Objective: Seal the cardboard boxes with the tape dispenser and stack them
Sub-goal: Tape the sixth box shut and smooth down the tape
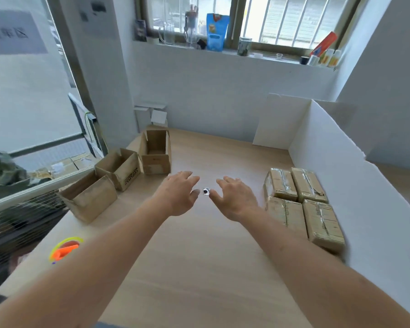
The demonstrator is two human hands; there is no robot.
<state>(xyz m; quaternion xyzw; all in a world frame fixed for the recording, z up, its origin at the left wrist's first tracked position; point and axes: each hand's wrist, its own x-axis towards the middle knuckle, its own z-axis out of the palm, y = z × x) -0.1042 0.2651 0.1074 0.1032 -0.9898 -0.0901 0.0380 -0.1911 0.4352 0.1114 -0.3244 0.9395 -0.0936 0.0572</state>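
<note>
Both hands (pixel 205 195) empty, fingers spread, hovering over surface (pixel 199 256). Next: grip nearest open box (pixel 89 197) left of hands; fold flaps flush before taping.

3 open boxes (pixel 120 170), 4 taped boxes (pixel 303 204), 1 tape dispenser (pixel 65 249), 2 hands (pixel 179 194).

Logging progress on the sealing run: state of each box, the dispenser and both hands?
far open box: upright, flaps open, unsealed
middle open box: open, unsealed
near open box: open, unsealed
four taped boxes: sealed, lying in one layer, unstacked
tape dispenser: lying on table, untouched
left hand: open, empty
right hand: open, empty
</note>
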